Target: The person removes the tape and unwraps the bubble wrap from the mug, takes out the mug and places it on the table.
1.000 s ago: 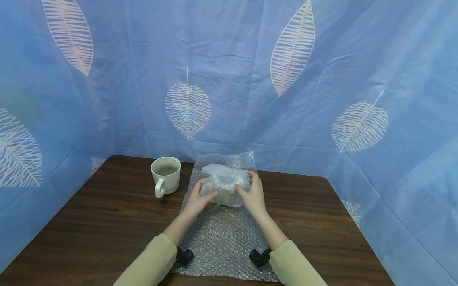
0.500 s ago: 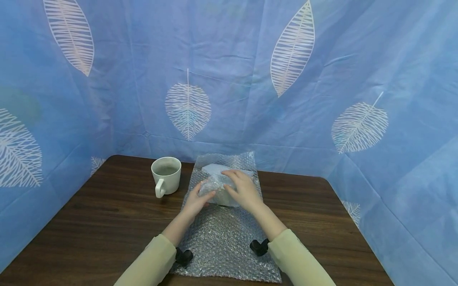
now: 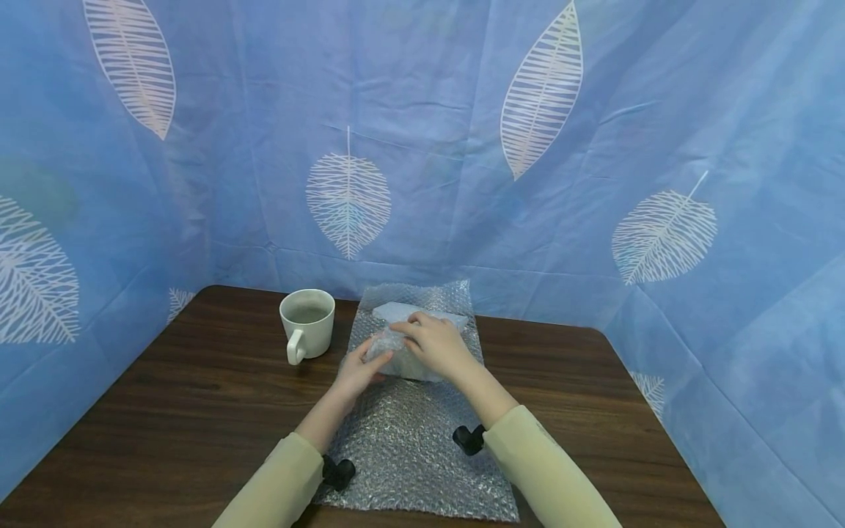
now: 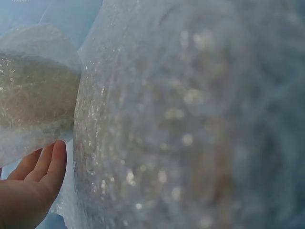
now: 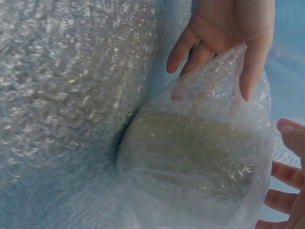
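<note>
A bundle of bubble wrap (image 3: 399, 367) around a pale, rounded item sits on a long bubble wrap sheet (image 3: 416, 455). The wrapped item's shape is blurred by the plastic. At the bundle's left side my left hand (image 3: 356, 372) grips it; in the right wrist view the left thumb (image 5: 250, 78) lies over a folded corner with the other fingers behind the film. My right hand (image 3: 441, 348) reaches across the bundle's top, its fingers spread loosely. In the right wrist view those fingers (image 5: 286, 200) stand right at the bundle's edge.
A white mug (image 3: 307, 323) stands upright on the dark wooden table (image 3: 198, 396), left of the sheet, handle toward me. A blue curtain with white leaf prints (image 3: 422, 205) rises close behind the table. Black wrist mounts (image 3: 469, 440) hang beneath both sleeves.
My right hand has left the bundle's right side and moved left over its top, close to my left hand. The wrap's upper flap is pressed lower. My left hand has barely moved.
</note>
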A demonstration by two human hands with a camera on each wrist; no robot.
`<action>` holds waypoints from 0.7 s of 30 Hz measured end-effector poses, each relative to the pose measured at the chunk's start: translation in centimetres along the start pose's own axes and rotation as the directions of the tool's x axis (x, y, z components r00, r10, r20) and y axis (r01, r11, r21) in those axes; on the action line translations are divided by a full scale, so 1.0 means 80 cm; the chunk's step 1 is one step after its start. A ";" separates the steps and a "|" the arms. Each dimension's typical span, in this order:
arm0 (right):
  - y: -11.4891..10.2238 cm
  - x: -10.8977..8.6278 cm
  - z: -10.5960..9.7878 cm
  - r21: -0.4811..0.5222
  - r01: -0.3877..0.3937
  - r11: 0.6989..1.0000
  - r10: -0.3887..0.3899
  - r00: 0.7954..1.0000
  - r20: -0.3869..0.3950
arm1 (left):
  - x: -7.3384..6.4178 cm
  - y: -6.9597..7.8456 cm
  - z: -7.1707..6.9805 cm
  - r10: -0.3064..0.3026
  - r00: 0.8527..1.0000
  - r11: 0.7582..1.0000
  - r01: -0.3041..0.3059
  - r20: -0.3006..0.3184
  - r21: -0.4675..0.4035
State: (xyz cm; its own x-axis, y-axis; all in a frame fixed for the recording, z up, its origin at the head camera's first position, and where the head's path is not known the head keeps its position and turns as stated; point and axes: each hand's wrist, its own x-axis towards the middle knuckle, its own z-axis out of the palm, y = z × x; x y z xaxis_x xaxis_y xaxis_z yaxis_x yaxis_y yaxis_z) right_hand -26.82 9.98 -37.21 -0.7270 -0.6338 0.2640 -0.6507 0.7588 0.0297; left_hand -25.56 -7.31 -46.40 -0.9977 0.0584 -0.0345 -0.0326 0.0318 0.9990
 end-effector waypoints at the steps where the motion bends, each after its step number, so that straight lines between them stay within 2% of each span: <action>1: -0.001 0.001 -0.001 -0.013 0.001 1.000 -0.001 1.000 0.002 | 0.000 0.000 -0.001 0.002 1.000 1.000 -0.002 0.005 -0.004; 11: -0.008 0.006 0.000 -0.122 -0.012 0.992 0.010 1.000 -0.015 | 0.005 -0.005 -0.007 0.010 0.999 0.999 -0.008 0.048 -0.034; 16: -0.009 0.006 0.000 -0.128 -0.016 0.992 0.014 1.000 -0.020 | 0.003 -0.003 -0.008 0.010 0.998 0.999 -0.007 0.069 -0.039; 21: -0.009 0.006 0.000 -0.110 -0.018 0.994 0.017 1.000 -0.014 | 0.001 -0.003 -0.010 0.010 0.995 0.996 -0.002 0.098 -0.084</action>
State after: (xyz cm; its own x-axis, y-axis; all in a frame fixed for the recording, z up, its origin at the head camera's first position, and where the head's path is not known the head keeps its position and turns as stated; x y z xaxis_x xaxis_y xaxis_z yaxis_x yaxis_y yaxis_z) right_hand -26.69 9.09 -37.07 -0.7346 -0.6190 0.2778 -0.6095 0.7820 0.1307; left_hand -25.72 -8.14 -46.62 -0.9874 0.1559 -0.0270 -0.0356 -0.0526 0.9980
